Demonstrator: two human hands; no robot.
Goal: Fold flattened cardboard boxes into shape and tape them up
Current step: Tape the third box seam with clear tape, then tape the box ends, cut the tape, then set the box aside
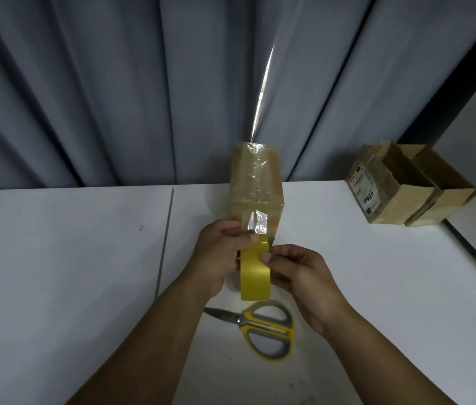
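Cardboard box (255,182) in grip of left hand (219,255), tape roll (255,273) in right hand (298,276)

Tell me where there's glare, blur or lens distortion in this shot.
Head view: daylight flares through the curtain gap; glare whitens the clear tape on the box, whose top looks soft; the tape roll and scissors look sharp; the wide-angle lens leans the curtain folds outward.

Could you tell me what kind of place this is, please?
Probably a small indoor packing station. A white table stands before a grey curtain; folded cardboard boxes sit at its far right; scissors lie on it, and a yellow tape roll is in use.
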